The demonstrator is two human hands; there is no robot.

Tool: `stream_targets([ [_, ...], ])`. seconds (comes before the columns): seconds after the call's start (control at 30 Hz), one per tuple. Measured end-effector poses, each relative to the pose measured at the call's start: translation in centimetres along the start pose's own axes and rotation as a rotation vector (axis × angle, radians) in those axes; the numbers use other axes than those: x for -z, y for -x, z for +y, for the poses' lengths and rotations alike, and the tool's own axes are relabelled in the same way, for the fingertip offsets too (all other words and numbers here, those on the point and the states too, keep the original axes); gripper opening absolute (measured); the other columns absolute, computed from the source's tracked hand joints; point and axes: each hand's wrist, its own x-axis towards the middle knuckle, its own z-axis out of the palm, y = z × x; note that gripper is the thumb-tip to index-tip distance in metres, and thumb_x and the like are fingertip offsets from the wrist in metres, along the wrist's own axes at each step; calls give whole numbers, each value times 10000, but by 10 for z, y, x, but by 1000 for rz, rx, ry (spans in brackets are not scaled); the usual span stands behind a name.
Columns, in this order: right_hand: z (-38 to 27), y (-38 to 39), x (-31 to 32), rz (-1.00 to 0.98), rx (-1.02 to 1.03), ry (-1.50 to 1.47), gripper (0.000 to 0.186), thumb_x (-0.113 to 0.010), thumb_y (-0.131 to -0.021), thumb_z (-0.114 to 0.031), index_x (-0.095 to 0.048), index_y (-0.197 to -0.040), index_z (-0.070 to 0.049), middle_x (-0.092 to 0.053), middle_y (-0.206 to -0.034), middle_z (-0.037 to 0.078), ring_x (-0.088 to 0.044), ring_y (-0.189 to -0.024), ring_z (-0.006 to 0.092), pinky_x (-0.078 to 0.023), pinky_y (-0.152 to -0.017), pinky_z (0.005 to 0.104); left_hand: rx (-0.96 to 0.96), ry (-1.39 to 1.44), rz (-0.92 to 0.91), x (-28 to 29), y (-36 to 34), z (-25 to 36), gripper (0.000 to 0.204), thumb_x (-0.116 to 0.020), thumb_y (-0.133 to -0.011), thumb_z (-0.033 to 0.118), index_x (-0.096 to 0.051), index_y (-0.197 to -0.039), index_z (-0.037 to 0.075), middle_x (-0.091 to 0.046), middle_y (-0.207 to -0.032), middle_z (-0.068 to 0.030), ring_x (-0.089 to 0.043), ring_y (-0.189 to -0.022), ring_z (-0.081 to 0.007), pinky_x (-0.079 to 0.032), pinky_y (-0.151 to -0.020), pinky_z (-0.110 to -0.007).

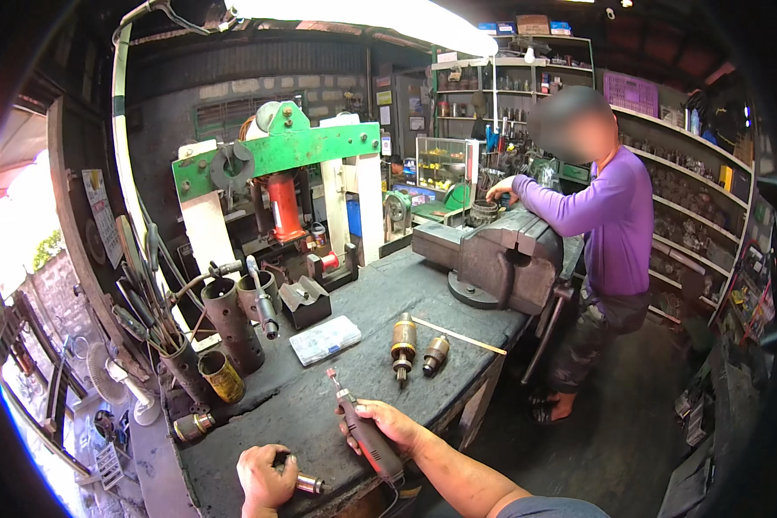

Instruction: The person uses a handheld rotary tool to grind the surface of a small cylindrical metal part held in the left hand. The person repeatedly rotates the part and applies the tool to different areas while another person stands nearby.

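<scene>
My right hand (380, 427) grips a dark rotary tool (373, 440) with red trim; its slim tip carries a small pinkish bit, pointing away from me. At the bench's near edge, my left hand (266, 477) is closed round a small cylindrical metal part (309, 483). Beyond my hands on the dark workbench (285, 406) lie a clear plastic case (324, 339), two copper-and-steel armature parts (402, 350) (436, 355) and a thin pale strip (468, 339). Another cylindrical part (193, 427) rests by the left end of the bench.
A large vise (509, 263) sits at the right corner; a person in a purple top (622, 216) leans over it. Behind are a green press (319, 138) and shelving (691, 198). Tool tubes (229, 319) and a yellow can (220, 375) stand at the left; a fan (108, 380) is beside the bench.
</scene>
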Motion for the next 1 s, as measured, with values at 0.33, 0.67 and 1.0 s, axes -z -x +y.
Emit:
stream_targets([
  [0.33, -1, 0, -2, 9, 7, 42, 475, -568, -1201, -328, -583, -1534, 10, -756, -1142, 155, -770, -884, 259, -673, -770, 393, 28, -34, -12, -1, 1, 0, 139, -861, -790, 208, -823, -866, 98, -762, -803, -125, -739, -812, -392, -585, -820, -510],
  [0.67, -1, 2, -2, 39, 13, 36, 441, -549, -1212, -321, -588, -1522, -9, -756, -1133, 149, -769, -877, 256, -675, -789, 406, 28, -17, -5, -2, 0, 1, 131, -858, -790, 203, -820, -864, 102, -759, -797, -119, -734, -801, -387, -578, -826, -508],
  [1.0, -38, 32, -33, 141, 305, -116, 589, -628, -1134, -464, -579, -1517, -19, -761, -1181, 173, -786, -909, 320, -677, -798, 475, -40, 11, 18, -1, -1, -3, 95, -849, -801, 188, -804, -853, 123, -761, -795, -91, -740, -794, -368, -576, -825, -504],
])
